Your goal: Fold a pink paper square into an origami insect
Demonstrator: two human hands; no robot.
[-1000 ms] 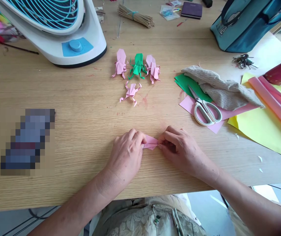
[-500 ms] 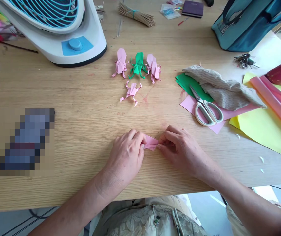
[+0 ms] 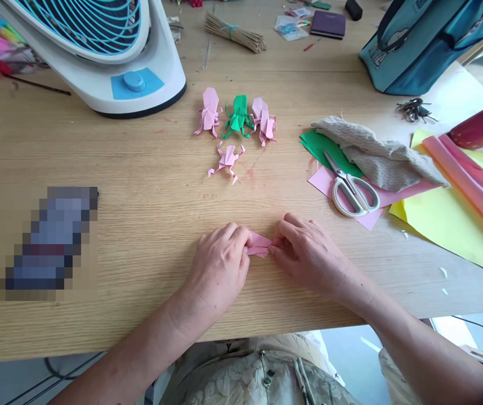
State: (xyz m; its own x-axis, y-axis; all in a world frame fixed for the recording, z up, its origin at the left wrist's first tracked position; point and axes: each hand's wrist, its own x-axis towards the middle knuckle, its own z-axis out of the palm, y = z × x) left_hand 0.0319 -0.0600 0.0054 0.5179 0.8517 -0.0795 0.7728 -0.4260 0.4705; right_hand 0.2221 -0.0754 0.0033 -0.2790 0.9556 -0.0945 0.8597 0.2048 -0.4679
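Observation:
A small folded pink paper [image 3: 259,245] is stretched between my two hands near the front of the wooden table. My left hand [image 3: 221,264] pinches its left end between thumb and fingers. Its right tip is pinched by my right hand [image 3: 307,253]. Behind them lies a small pink folded figure [image 3: 227,160] with thin limbs. Farther back stand a green folded figure [image 3: 239,115] and, on either side, a pink one at left [image 3: 210,111] and another at right [image 3: 263,120].
White-handled scissors [image 3: 354,194] lie on pink and green paper beside a grey cloth [image 3: 383,152]. Yellow sheets [image 3: 456,225] are at right. A fan [image 3: 157,73] stands back left, a blurred dark object [image 3: 51,239] left, a teal bag [image 3: 410,56] back right.
The view has shifted slightly, so the table objects appear a little displaced. My hands keep their grip on the pink paper, and my right fingers have moved very slightly.

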